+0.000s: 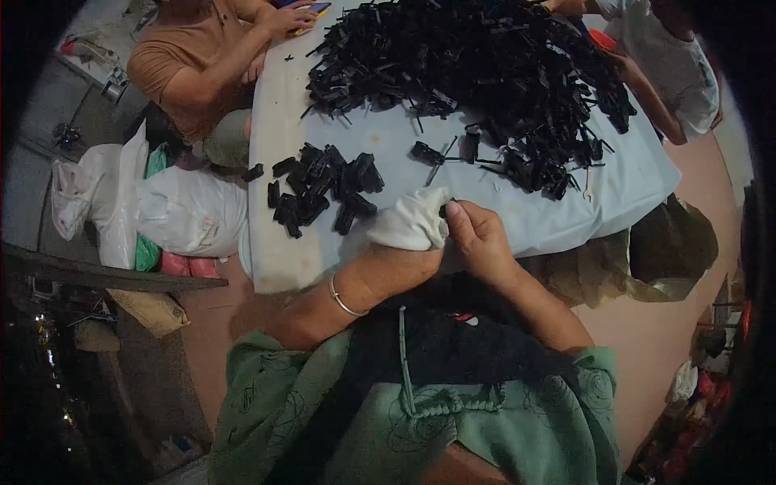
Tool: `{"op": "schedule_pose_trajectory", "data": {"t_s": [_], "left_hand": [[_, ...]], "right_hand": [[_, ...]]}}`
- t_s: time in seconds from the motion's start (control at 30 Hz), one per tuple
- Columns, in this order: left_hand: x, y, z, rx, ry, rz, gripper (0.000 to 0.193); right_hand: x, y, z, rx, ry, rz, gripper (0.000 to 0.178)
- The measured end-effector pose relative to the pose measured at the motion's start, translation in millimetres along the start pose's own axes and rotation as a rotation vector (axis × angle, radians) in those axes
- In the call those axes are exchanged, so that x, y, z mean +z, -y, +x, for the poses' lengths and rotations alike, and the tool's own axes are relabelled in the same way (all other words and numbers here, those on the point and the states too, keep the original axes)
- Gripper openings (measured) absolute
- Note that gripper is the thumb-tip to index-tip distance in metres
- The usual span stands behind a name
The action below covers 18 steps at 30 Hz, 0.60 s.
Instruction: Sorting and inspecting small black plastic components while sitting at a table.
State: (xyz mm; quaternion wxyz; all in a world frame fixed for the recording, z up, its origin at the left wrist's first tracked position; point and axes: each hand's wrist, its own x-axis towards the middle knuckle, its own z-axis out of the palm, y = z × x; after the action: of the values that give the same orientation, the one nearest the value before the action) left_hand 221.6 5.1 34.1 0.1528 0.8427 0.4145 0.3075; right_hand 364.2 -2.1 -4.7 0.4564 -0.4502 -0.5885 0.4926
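Observation:
My left hand (408, 222), in a white cloth glove with a metal bangle on the wrist, is closed at the table's near edge. Bare and pinched, my right hand (478, 233) meets it. Between them shows a bit of a small black plastic part (445, 209), mostly hidden by the fingers and the glove. Left of the gloved hand lies a loose group of black blocky plastic pieces (323, 182). Beyond my hands are black parts with thin stems (435, 153), and behind those a large heap of similar black parts (453, 65).
The table (283, 259) has a pale cover. A person in a brown shirt (174, 81) sits at its far left; another in a light top (667, 61) is at the far right, near a red round item (601, 39). White sacks (190, 206) stand left; a brown sack (671, 246) is right.

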Motion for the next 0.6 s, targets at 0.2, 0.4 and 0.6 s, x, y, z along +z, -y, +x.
{"op": "schedule_pose_trajectory", "data": {"t_s": [0.2, 0.4, 0.6], "left_hand": [[7.8, 9.5, -4.9, -0.105, -0.115, -0.266, 0.025], [6.4, -0.4, -6.3, -0.022, -0.064, -0.013, 0.025], [5.3, 9.2, -6.3, -0.093, -0.081, -0.258, 0.027]], "right_hand": [[-7.6, 3.9, 1.2, -0.003, 0.089, -0.101, 0.033], [0.3, 3.7, -3.4, 0.058, 0.034, 0.012, 0.031], [-10.0, 9.0, 0.8, 0.056, 0.083, 0.080, 0.028]]}}
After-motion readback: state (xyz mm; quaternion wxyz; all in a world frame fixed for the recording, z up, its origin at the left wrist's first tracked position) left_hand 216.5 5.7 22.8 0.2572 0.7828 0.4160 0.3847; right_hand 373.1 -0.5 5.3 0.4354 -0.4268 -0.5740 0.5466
